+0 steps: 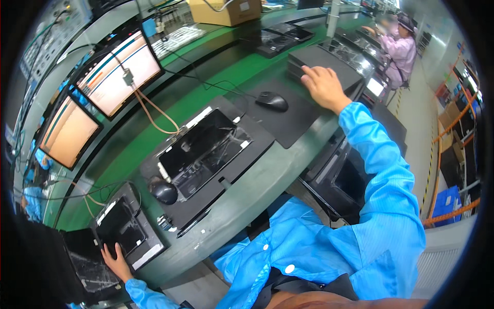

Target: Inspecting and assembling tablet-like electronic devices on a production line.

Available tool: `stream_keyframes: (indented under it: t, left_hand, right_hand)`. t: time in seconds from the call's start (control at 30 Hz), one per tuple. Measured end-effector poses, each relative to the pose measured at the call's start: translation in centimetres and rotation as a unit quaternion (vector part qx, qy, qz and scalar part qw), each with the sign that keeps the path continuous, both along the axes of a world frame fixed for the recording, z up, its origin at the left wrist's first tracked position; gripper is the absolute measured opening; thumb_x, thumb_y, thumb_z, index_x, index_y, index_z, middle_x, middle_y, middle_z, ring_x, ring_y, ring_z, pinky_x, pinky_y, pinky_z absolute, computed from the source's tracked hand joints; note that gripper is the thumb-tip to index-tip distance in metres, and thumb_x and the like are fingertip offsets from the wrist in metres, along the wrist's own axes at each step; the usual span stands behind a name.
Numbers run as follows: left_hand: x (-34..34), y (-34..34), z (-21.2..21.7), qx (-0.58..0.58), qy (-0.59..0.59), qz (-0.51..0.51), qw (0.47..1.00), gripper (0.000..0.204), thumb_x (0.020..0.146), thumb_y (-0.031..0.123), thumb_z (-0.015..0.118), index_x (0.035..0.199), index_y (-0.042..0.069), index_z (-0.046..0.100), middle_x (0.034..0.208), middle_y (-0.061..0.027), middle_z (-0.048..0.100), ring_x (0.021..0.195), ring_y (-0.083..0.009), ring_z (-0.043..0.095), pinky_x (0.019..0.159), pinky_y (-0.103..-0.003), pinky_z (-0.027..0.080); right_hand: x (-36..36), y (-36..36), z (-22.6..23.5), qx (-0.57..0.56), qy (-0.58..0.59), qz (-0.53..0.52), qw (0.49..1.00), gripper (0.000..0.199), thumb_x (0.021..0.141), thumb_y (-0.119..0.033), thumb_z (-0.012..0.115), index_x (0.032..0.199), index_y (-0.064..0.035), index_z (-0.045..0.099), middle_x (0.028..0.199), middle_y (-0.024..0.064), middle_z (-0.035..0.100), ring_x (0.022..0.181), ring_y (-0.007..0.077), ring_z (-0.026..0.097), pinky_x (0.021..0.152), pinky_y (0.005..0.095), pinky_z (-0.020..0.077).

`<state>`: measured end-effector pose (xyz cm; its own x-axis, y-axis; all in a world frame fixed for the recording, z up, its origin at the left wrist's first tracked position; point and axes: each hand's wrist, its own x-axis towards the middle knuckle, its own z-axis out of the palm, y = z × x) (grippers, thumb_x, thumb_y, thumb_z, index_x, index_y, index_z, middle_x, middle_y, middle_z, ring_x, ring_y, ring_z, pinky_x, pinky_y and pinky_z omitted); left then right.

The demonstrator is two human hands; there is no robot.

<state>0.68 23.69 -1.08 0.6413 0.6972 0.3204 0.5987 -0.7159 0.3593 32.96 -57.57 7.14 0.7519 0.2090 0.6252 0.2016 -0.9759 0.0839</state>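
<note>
My right hand (325, 88) reaches out over the near edge of a stack of flat black trays (337, 67), its fingers stretched out and holding nothing. Whether it touches the stack I cannot tell. On the far left my left hand (118, 263) lies with fingers apart beside a black panel (123, 229) in a dark holder. In front of me a black screen panel (198, 144) with clear film rests in a black fixture (236, 165), joined to a tan cable (154, 121). A black mouse (271, 101) sits on a dark mat (298, 118).
Two lit monitors (121, 74) stand at the back left. A second mouse (163, 191) and a black pen (193, 224) lie near the fixture. More film-covered panels (275, 41) and a cardboard box (226, 11) are farther back. A person in pink (399, 51) sits at the far right.
</note>
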Motion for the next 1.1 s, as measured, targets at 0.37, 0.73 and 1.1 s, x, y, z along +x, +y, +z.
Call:
stream_keyframes:
  t: [0.37, 0.73, 1.1]
  left_hand:
    - [-0.6, 0.7, -1.0, 0.017, 0.001, -0.005, 1.0, 0.065, 0.099, 0.046, 0.067, 0.148, 0.005, 0.054, 0.161, -0.0237, 0.038, 0.149, -0.038, 0.036, 0.123, -0.045, 0.027]
    - [-1.2, -1.2, 0.6, 0.027, -0.032, -0.028, 0.999, 0.061, 0.095, 0.041, 0.072, 0.142, 0.003, 0.059, 0.155, -0.0262, 0.046, 0.143, -0.0403, 0.043, 0.12, -0.046, 0.031]
    - [-0.9, -2.7, 1.3, -0.005, -0.05, 0.022, 0.999, 0.067, 0.089, 0.044, 0.078, 0.143, 0.008, 0.06, 0.159, -0.0225, 0.042, 0.147, -0.0389, 0.038, 0.121, -0.046, 0.031]
  right_hand:
    - [-0.2, -8.3, -1.9, -0.008, 0.106, -0.129, 0.986, 0.064, 0.094, -0.046, 0.069, 0.143, -0.0064, 0.057, 0.15, 0.019, 0.054, 0.139, 0.0426, 0.049, 0.114, 0.0511, 0.0401]
    - [-2.0, -7.1, -1.2, 0.045, 0.058, -0.021, 0.997, 0.053, 0.091, -0.031, 0.075, 0.137, -0.0069, 0.063, 0.144, 0.0165, 0.061, 0.136, 0.0397, 0.053, 0.114, 0.0476, 0.0426]
    - [-3.3, 12.0, -2.7, 0.047, 0.049, 0.308, 0.949, 0.05, 0.078, -0.012, 0.081, 0.124, -0.0015, 0.066, 0.133, 0.018, 0.062, 0.128, 0.0378, 0.058, 0.107, 0.0474, 0.0473]
